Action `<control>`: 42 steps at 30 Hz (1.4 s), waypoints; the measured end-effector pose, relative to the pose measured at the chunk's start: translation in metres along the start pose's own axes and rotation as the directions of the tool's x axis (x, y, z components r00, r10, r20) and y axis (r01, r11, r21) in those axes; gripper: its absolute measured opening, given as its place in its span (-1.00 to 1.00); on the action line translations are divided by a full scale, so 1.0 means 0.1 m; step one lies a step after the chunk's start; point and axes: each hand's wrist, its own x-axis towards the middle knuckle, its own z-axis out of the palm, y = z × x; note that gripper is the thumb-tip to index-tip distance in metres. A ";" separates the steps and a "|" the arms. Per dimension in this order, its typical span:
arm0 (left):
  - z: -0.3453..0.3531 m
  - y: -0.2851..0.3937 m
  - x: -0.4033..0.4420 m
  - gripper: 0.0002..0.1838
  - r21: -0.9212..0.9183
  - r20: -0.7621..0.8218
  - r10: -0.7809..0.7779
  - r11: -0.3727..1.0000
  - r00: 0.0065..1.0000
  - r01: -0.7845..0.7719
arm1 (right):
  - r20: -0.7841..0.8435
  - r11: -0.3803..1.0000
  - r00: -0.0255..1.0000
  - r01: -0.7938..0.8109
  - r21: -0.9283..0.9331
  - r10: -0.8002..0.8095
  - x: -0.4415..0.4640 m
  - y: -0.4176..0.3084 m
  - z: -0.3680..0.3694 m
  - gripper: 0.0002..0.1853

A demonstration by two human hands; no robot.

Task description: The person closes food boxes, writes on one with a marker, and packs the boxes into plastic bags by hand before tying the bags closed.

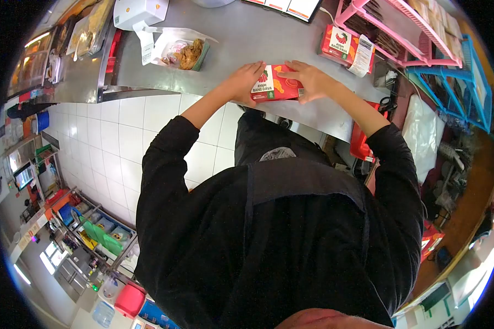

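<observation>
A closed red box with a white label [266, 83] lies on the steel counter [230, 44] at its near edge. My left hand [243, 82] is wrapped round the box's left end. On the right end rests my right hand [308, 81], its fingers spread over the top and corner. Further left stands an open box with fried chicken [190, 55] inside and a paper slip hanging at its side. Another red box [346, 46], with a paper receipt on it, sits at the right by a pink rack.
A pink rack [403, 49] and a blue basket [480, 88] hold packets at the right. Scissors [387, 104] lie near a red tray [360, 143]. A white box [140, 12] and a tablet [291, 7] stand at the back.
</observation>
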 end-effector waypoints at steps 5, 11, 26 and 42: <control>-0.11 -0.06 0.03 0.36 -0.064 0.117 0.006 0.998 0.993 0.002 | -0.045 0.999 0.999 -0.007 -0.053 0.005 -0.05 -0.02 0.08 0.03; -0.05 0.01 -0.07 0.27 -0.038 0.037 0.001 0.999 0.999 0.000 | -0.067 0.996 0.994 -0.088 -0.025 0.086 -0.16 -0.06 0.33 0.03; 0.55 0.50 0.02 -0.18 0.135 -0.395 0.057 0.991 0.917 -0.004 | -0.466 0.980 0.866 -0.197 0.016 0.182 -0.38 -0.31 0.80 -0.32; 0.59 0.31 0.06 -0.53 0.027 -0.520 0.208 0.974 0.829 -0.227 | 0.118 -0.110 -0.114 0.069 0.992 0.987 -3.05 -0.81 1.18 -0.82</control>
